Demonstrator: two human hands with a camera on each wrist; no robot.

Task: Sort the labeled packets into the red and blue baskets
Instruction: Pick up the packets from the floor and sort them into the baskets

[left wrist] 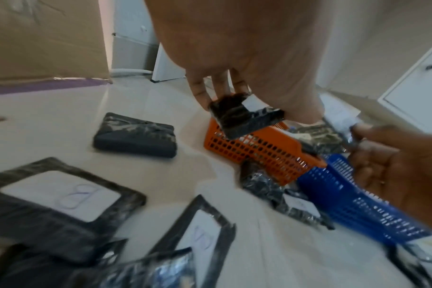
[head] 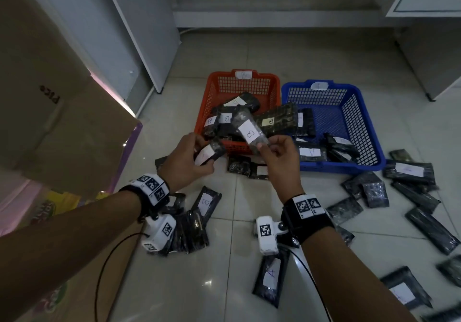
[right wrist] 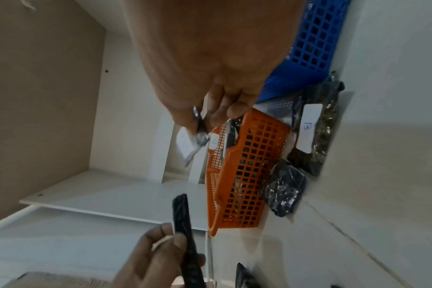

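My right hand [head: 273,148] pinches the lower end of a dark packet with a white "B" label [head: 249,132], held up over the near edge of the red basket [head: 217,92]. My left hand [head: 197,158] grips another dark packet with a white label [head: 208,153] just in front of that basket. The red basket holds several B-labelled packets. The blue basket [head: 359,127] to its right holds a few packets at its left end, one marked "A" [head: 310,152]. In the left wrist view the fingers [left wrist: 205,93] curl round the packet [left wrist: 244,115] above the red basket [left wrist: 257,148].
Many dark labelled packets [head: 409,197] lie scattered on the tiled floor at right and under my wrists, one marked "A" [head: 270,276]. Two more packets [head: 247,168] lie right in front of the red basket. A cardboard box [head: 50,112] stands at left, white cabinets behind.
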